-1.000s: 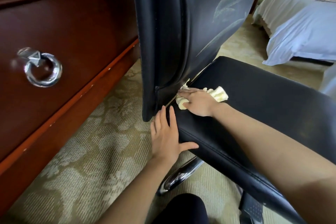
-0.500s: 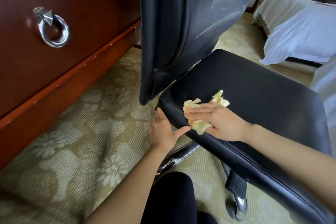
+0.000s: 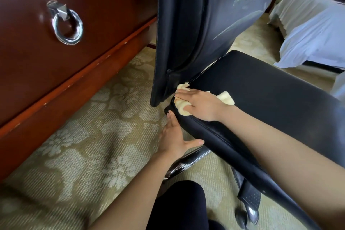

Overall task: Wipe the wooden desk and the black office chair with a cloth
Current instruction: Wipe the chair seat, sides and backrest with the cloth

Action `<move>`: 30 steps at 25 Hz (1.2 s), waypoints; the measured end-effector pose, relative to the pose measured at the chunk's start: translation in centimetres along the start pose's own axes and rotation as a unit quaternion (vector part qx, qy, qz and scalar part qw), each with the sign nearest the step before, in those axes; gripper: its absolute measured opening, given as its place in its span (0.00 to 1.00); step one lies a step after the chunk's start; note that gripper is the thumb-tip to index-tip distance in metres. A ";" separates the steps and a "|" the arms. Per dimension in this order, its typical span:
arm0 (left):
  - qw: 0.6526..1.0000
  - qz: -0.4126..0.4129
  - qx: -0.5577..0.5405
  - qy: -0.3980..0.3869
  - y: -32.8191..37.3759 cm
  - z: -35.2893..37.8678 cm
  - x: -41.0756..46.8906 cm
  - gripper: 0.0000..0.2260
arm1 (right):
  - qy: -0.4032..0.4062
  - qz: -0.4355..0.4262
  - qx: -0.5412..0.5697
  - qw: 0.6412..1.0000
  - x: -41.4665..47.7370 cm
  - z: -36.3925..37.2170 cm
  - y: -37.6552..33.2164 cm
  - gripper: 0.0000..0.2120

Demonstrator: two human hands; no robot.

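The black office chair (image 3: 265, 87) fills the middle and right, its backrest upright and its seat sloping toward me. My right hand (image 3: 200, 105) lies flat with straight fingers on a pale yellow cloth (image 3: 226, 98), pressing it onto the seat's rear left corner where seat meets backrest. My left hand (image 3: 174, 137) rests with straight fingers against the seat's left side edge, thumb spread under it. The red-brown wooden desk (image 3: 56, 73) stands on the left, its drawer front facing me.
A silver ring pull (image 3: 68, 28) hangs on the desk drawer. Patterned beige carpet (image 3: 84, 145) covers the floor. The chair's chrome base leg (image 3: 184, 162) and a caster (image 3: 246, 216) show below the seat. A bed with white sheets (image 3: 313, 30) is at the far right.
My right hand slid the cloth from the seat's left edge back up into the corner by the backrest. My left hand stayed on the seat's side edge.
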State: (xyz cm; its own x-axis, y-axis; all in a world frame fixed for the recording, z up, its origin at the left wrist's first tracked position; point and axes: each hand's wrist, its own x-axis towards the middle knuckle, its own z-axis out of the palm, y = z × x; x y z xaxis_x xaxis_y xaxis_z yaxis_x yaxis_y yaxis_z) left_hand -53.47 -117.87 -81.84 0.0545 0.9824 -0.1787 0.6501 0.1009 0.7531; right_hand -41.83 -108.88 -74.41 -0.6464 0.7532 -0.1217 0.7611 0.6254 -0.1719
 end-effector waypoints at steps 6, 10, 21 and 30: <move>1.000 -0.001 0.015 -0.001 0.2 -0.1 0.2 0.61 | 0.006 -0.021 -0.043 0.999 1.7 0.6 -0.4 0.25; 0.999 -0.006 0.042 -0.023 0.4 -0.1 0.6 0.58 | 0.002 -0.078 -0.042 0.996 -1.7 0.5 -0.1 0.26; 0.996 -0.023 0.073 -0.041 0.4 -1.2 0.8 0.61 | -0.011 -0.032 -0.156 0.987 -14.6 1.1 -0.7 0.20; 0.995 -0.014 0.068 0.067 2.6 0.5 -1.8 0.51 | 0.005 0.013 -0.177 0.984 -24.1 2.4 -1.9 0.15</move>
State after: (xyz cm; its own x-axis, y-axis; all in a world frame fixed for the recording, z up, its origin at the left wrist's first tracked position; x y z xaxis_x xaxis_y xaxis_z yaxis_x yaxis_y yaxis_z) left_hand -51.56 -119.43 -79.88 -0.0611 0.9925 -0.1060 0.7471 0.1159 0.6545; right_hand -27.77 -128.72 -73.50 -0.6275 0.7705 -0.1125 0.7490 0.6367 0.1833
